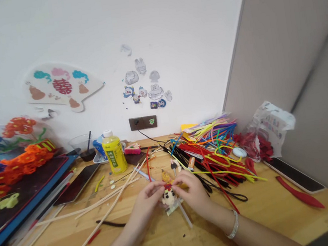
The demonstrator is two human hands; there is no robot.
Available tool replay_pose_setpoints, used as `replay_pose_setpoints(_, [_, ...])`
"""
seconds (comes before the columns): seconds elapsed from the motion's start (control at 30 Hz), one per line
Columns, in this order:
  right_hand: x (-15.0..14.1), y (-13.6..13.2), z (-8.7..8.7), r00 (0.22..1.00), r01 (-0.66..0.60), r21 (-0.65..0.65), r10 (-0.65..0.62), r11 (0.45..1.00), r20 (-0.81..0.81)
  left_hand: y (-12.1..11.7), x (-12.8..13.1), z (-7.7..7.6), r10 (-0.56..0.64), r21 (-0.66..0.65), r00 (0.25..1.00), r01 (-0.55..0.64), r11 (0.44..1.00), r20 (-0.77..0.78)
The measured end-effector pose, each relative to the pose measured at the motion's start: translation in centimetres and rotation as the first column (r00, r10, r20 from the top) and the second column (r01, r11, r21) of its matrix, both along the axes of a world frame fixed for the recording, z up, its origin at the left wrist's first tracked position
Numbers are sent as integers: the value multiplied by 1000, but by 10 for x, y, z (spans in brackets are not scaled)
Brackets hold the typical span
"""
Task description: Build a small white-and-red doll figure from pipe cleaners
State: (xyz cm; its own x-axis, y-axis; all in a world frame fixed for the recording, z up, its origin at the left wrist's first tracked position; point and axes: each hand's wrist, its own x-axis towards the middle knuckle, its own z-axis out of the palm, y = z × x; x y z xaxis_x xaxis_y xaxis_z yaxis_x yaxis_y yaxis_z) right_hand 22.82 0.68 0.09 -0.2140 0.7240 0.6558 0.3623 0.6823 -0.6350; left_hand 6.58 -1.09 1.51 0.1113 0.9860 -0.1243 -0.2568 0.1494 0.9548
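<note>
A small doll (170, 199) with a pale face, dark eyes and brows and a red piece on top of its head is between my hands at the table's middle. My left hand (151, 195) pinches the red top from the left, thumb and forefinger together. From the other side my right hand (190, 188) pinches the same spot, a bracelet on its wrist. Just behind the doll lies a yellow-orange piece (166, 176), partly hidden by my fingers. A pale translucent stick (186, 217) slants out below the doll, near my right hand.
Red and black pipe cleaners (218, 168) pile up at the right, beside a phone (294, 174) and a red curved strip (300, 193). Pale sticks (104, 217) cross the left side. Behind stand a yellow drink bottle (115, 153) and a plastic cup (86, 151). Another dark phone (77, 184) lies left.
</note>
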Motion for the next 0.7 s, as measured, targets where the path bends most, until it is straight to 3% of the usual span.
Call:
replay_pose_setpoints(0.37, [0, 0, 1, 999, -11, -48, 9, 999, -38, 0, 1, 1, -13, 51, 991, 20, 998, -134])
replay_pose_setpoints(0.53, [-3, 1, 0, 982, -92, -272, 43, 958, -183, 3, -1, -12, 5, 133, 948, 39, 990, -318])
replay_pose_setpoints(0.7, [-7, 3, -6, 966, -170, -414, 67, 894, -252, -1, 1, -12, 67, 263, 833, 96, 960, -549])
